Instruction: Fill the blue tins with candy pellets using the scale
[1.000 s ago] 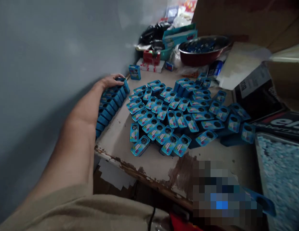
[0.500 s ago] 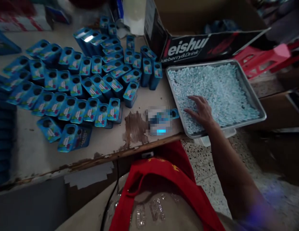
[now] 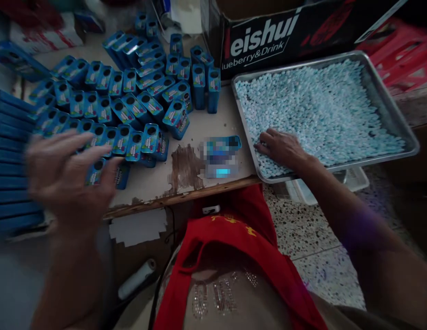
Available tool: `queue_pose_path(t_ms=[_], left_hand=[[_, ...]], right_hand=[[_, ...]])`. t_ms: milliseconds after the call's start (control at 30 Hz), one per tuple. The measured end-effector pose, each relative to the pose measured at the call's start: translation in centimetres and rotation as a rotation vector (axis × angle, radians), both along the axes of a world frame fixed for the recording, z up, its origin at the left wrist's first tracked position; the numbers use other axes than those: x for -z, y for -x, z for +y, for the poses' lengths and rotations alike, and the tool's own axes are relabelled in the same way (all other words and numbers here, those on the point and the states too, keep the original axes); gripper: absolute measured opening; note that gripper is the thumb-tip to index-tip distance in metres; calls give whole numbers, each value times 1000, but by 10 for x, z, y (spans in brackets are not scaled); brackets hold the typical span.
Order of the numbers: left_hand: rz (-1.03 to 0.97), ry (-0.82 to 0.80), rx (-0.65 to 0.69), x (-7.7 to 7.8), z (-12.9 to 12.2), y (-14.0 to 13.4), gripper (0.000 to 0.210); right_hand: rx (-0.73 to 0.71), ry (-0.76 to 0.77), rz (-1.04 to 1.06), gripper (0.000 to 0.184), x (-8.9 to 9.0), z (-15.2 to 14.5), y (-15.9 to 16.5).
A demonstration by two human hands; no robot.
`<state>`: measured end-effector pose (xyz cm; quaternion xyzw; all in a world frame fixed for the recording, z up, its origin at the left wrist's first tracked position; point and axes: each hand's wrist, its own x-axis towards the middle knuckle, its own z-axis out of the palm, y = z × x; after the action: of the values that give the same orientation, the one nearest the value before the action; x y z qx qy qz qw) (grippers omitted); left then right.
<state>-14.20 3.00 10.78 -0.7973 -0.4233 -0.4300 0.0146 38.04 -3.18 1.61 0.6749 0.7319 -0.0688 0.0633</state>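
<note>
My right hand (image 3: 280, 149) rests in the metal tray (image 3: 413, 144) near its left edge. Its fingers are bunched together on the small pale blue candies (image 3: 313, 110) that cover the tray. Over the front left of the table, my left hand (image 3: 70, 169) hovers above the blue printed boxes, thumb and fingers apart and blurred; nothing shows in its grasp. Many of these narrow blue boxes (image 3: 151, 140) stand upright in rows, each with a dark round hole in its top. A blurred-out patch hides part of a blue item (image 3: 236, 142) lying left of the tray.
Behind the tray stands a black carton (image 3: 268, 41). Blue containers (image 3: 10, 169) are stacked at the left edge. A red plastic stool or crate (image 3: 399, 59) is at the right. The table's worn wooden edge (image 3: 179, 197) runs in front of me, over a white roll (image 3: 137, 278).
My left hand has come into view over the boxes at the left. In the tray, my right hand's fingers have drawn together from a spread pose. The camera view has shifted.
</note>
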Motion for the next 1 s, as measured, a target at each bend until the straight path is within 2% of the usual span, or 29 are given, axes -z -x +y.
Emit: queue_pose_path(t_ms=[67, 100, 233, 300, 433, 500, 600, 667, 733, 800, 900, 1000], left_hand=[[148, -164, 110, 13, -11, -41, 33], [188, -155, 130, 20, -16, -62, 28], [187, 189, 119, 43, -28, -121, 28], [162, 298, 153, 51, -29, -136, 36], [103, 327, 217, 60, -30, -148, 43], [91, 320, 214, 62, -32, -147, 42], [67, 366, 165, 63, -34, -137, 39], [15, 426, 134, 65, -36, -128, 36], [-73, 494, 131, 68, -37, -120, 36], [-171, 554, 148, 70, -36, -117, 37], [-231, 552, 174, 67, -32, -126, 36], [-175, 465, 183, 62, -26, -152, 49]], right_hand=[[48, -9, 54, 30, 2, 4, -4], [99, -44, 101, 29, 5, 6, -8], [335, -238, 427, 26, 15, 12, -30], [350, -297, 540, 21, 16, 14, -38], [243, -316, 531, 16, 11, 19, -40], [284, -304, 617, 21, 6, 23, -38], [460, -184, 983, 38, -2, 30, -33], [505, -63, 1255, 48, -13, 32, -25], [444, 6, 1412, 50, -28, 32, -8], [323, 6, 1410, 43, -48, 30, 18], [126, -81, 1219, 25, -71, 28, 59], [-12, -113, 1031, 9, -81, 28, 84]])
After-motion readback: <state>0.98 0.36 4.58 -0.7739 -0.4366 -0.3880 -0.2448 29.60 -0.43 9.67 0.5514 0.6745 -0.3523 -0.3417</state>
